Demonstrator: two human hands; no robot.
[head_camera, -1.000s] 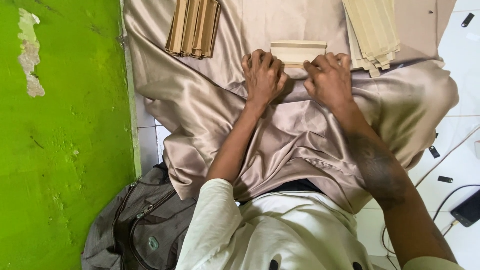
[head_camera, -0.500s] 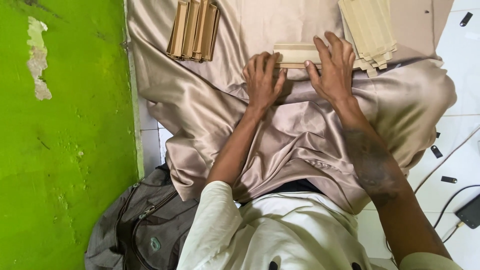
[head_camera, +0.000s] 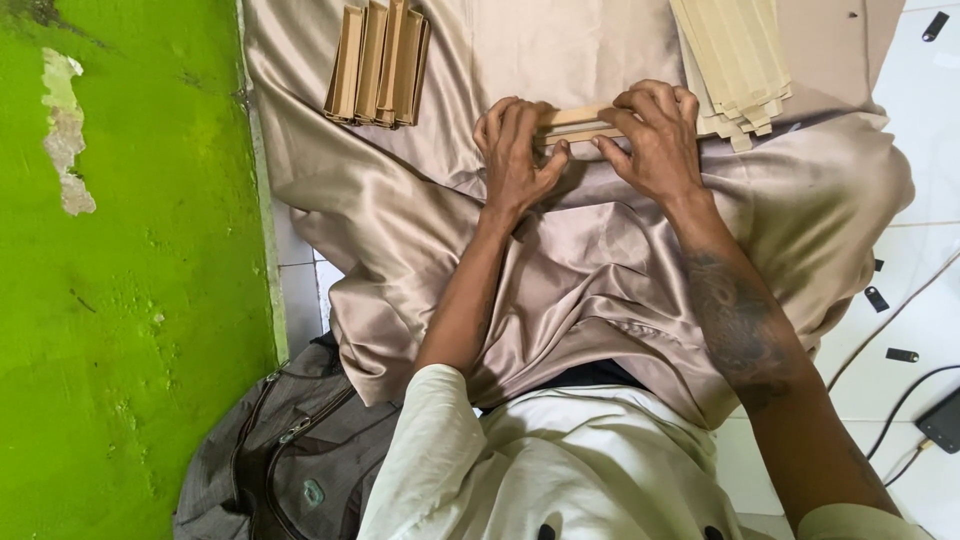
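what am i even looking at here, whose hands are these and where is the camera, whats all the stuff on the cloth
There is no machine here: a person is working with two bare hands. The one picture comes from a camera worn on that person's head, looking down, so their cream shirt fills the bottom edge.

A shiny beige satin cloth is spread over their lap. The left hand and the right hand together hold a small flat tan cardboard piece between the fingers, just above the cloth.

On the cloth to the upper left stands a row of folded brown cardboard pieces. To the upper right lies a stack of pale flat cardboard sheets.

At left is a bright green wall, below it a grey zipped bag. At right, white floor tiles carry dark cables.
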